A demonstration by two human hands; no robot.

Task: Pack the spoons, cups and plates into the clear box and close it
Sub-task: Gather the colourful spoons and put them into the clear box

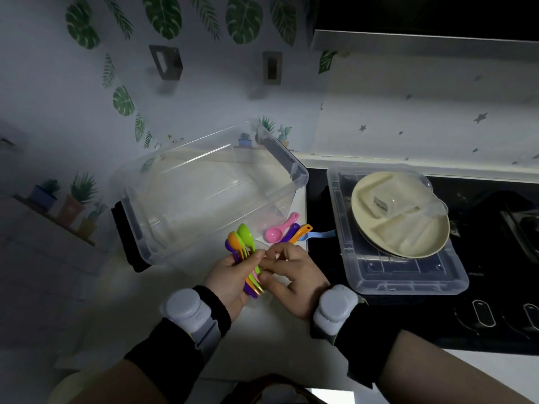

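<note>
The clear box (140, 228) stands open on the white counter, with nothing visible inside. My left hand (233, 278) grips a bunch of coloured spoons (243, 240), green, orange and purple bowls pointing up. My right hand (291, 275) touches the handles of the same bunch with its fingertips. More spoons lie loose (284, 231) on the counter just behind my hands: pink, purple, orange and blue. To the right, the box's clear lid (402, 275) lies flat on the black hob. Cream divided plates (408, 234) are stacked on it, with a clear cup (408, 202) lying on top.
A black hob (495, 287) takes up the right side, with a dark object at its far right. The leaf-patterned wall (175, 97) rises close behind the box. The white counter (262, 330) runs between box and hob.
</note>
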